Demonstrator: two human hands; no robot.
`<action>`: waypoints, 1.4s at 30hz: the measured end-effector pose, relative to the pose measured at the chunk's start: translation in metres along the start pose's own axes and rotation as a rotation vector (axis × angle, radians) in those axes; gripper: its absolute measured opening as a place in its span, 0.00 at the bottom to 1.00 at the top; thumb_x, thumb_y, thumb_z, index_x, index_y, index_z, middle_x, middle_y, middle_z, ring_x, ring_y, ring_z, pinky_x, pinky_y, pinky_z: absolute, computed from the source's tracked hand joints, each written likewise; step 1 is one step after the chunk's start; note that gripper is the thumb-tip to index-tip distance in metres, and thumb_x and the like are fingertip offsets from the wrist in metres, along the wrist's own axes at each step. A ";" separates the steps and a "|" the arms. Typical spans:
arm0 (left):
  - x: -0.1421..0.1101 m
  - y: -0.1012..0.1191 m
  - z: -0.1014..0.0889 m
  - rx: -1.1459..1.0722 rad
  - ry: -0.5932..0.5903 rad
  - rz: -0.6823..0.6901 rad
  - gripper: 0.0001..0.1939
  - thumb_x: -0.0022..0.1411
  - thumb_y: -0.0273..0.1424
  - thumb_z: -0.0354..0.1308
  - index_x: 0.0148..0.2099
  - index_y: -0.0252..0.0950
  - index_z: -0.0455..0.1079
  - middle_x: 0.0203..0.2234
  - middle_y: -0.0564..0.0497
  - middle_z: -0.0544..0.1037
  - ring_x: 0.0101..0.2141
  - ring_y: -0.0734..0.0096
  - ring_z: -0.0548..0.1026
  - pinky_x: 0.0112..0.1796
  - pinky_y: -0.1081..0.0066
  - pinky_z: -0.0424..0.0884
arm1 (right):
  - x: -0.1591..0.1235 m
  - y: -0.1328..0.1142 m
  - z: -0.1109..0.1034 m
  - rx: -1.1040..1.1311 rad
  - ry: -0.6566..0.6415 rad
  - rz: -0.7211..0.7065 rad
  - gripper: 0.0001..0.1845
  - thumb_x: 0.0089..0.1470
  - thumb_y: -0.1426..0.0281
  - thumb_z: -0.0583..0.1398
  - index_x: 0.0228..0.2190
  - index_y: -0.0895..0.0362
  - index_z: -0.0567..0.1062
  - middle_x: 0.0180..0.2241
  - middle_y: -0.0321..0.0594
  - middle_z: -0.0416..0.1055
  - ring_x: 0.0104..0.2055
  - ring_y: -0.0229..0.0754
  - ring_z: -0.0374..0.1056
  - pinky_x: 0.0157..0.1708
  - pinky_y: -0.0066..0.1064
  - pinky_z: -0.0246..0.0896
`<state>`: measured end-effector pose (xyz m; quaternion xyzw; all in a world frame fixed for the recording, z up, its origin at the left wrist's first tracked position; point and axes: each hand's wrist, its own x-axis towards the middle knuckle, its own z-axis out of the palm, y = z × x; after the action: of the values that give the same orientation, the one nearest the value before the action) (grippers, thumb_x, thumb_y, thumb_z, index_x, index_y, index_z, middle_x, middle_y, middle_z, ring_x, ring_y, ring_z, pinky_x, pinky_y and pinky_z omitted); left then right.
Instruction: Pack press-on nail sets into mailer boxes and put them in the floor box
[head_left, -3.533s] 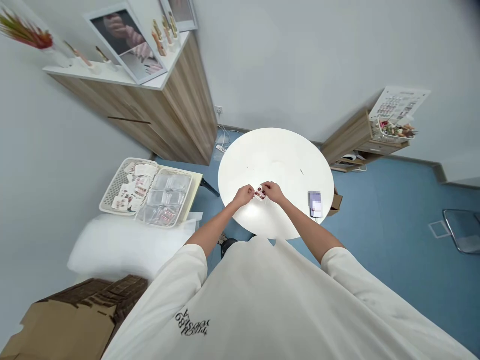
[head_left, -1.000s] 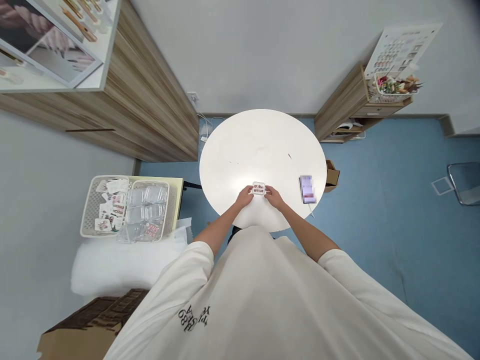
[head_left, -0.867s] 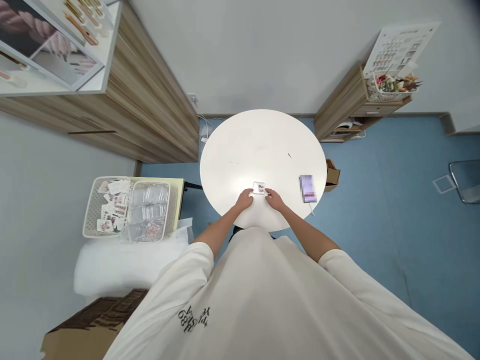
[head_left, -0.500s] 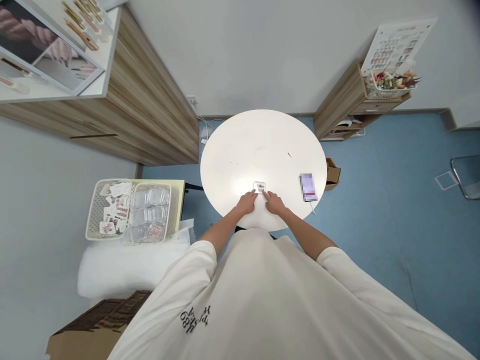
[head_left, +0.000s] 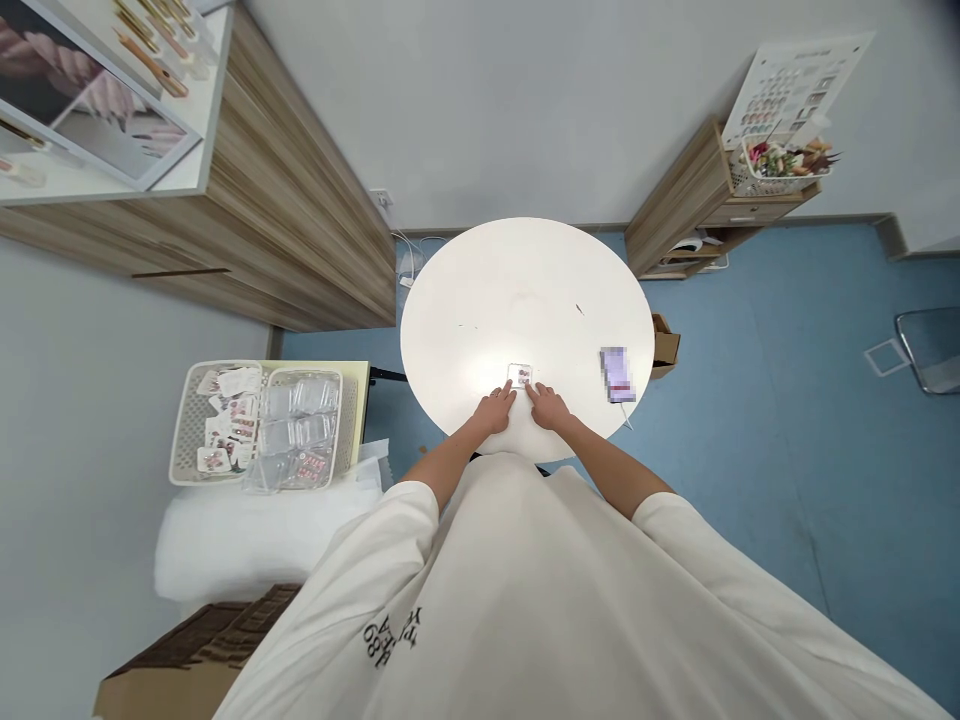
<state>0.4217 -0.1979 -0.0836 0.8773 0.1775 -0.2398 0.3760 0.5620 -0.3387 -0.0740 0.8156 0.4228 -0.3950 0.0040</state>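
On the white round table [head_left: 525, 280] lies a small square clear pack [head_left: 519, 375] with a white card and reddish nail-like shapes showing at its right side. My left hand [head_left: 495, 410] rests at its near left corner, fingers stretched forward and fingertips on the edge. At the near right corner, my right hand [head_left: 549, 408] touches the pack with an outstretched finger. Neither hand is wrapped round it. Fine detail inside the pack is too small to make out.
A phone [head_left: 617, 374] with a cable lies at the table's right. To the left stand a white basket of printed cards [head_left: 214, 460] and a basket of clear plastic cases [head_left: 300, 400]. A wooden cabinet [head_left: 300, 190] is beyond; a cardboard box [head_left: 172, 680] sits lower left.
The reddish shapes in the pack now show mainly at its right side, where before they spread across the middle. Both hands have stayed almost in place.
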 end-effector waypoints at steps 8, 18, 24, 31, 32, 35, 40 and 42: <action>-0.010 -0.008 -0.012 0.086 0.029 -0.001 0.39 0.59 0.25 0.53 0.72 0.40 0.51 0.75 0.44 0.43 0.68 0.44 0.54 0.64 0.46 0.53 | 0.002 -0.019 -0.002 -0.062 -0.010 -0.068 0.42 0.59 0.72 0.53 0.72 0.58 0.47 0.72 0.51 0.47 0.69 0.61 0.49 0.63 0.50 0.51; -0.053 -0.075 -0.040 0.051 0.122 -0.107 0.39 0.60 0.26 0.53 0.72 0.42 0.51 0.75 0.47 0.44 0.68 0.42 0.53 0.64 0.46 0.50 | 0.042 -0.102 0.004 -0.099 -0.021 -0.165 0.41 0.59 0.73 0.53 0.72 0.57 0.48 0.72 0.49 0.48 0.69 0.58 0.49 0.64 0.48 0.50; -0.071 -0.114 -0.058 0.000 0.165 -0.154 0.38 0.61 0.28 0.54 0.72 0.43 0.52 0.75 0.48 0.44 0.68 0.41 0.54 0.64 0.46 0.50 | 0.061 -0.150 0.004 -0.140 -0.031 -0.182 0.42 0.60 0.72 0.53 0.72 0.56 0.46 0.72 0.50 0.48 0.69 0.59 0.48 0.64 0.49 0.49; -0.076 -0.139 -0.071 -0.041 0.145 -0.131 0.36 0.62 0.29 0.53 0.72 0.42 0.53 0.75 0.48 0.42 0.64 0.40 0.61 0.61 0.47 0.58 | 0.074 -0.177 0.003 -0.156 -0.042 -0.116 0.44 0.59 0.71 0.55 0.72 0.55 0.46 0.69 0.53 0.52 0.68 0.60 0.52 0.62 0.47 0.54; -0.075 -0.141 -0.071 -0.031 0.142 -0.129 0.36 0.62 0.30 0.54 0.72 0.42 0.52 0.75 0.47 0.41 0.64 0.40 0.61 0.60 0.47 0.59 | 0.075 -0.177 0.003 -0.157 -0.046 -0.112 0.44 0.59 0.71 0.56 0.72 0.55 0.46 0.69 0.53 0.53 0.68 0.60 0.52 0.62 0.47 0.54; -0.074 -0.143 -0.067 -0.009 0.125 -0.111 0.37 0.62 0.31 0.56 0.72 0.44 0.52 0.75 0.48 0.41 0.65 0.40 0.59 0.59 0.48 0.62 | 0.075 -0.177 0.003 -0.142 -0.051 -0.110 0.47 0.57 0.71 0.57 0.73 0.54 0.44 0.70 0.52 0.51 0.69 0.60 0.51 0.62 0.47 0.55; -0.080 -0.144 -0.056 -0.017 0.120 -0.036 0.38 0.59 0.31 0.60 0.70 0.49 0.57 0.75 0.55 0.32 0.69 0.35 0.50 0.59 0.44 0.63 | 0.070 -0.168 0.006 -0.012 -0.051 -0.120 0.52 0.57 0.71 0.58 0.73 0.51 0.36 0.73 0.48 0.45 0.73 0.58 0.43 0.65 0.48 0.52; -0.084 -0.142 -0.052 -0.014 0.120 -0.040 0.37 0.59 0.31 0.61 0.70 0.48 0.58 0.75 0.53 0.30 0.70 0.33 0.49 0.59 0.42 0.63 | 0.065 -0.164 0.009 0.021 -0.074 -0.127 0.51 0.58 0.71 0.58 0.73 0.51 0.36 0.74 0.48 0.42 0.74 0.57 0.41 0.66 0.49 0.51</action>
<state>0.2975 -0.0772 -0.0867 0.8838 0.2188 -0.1930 0.3658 0.4647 -0.1918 -0.0685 0.7719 0.4692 -0.4288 -0.0137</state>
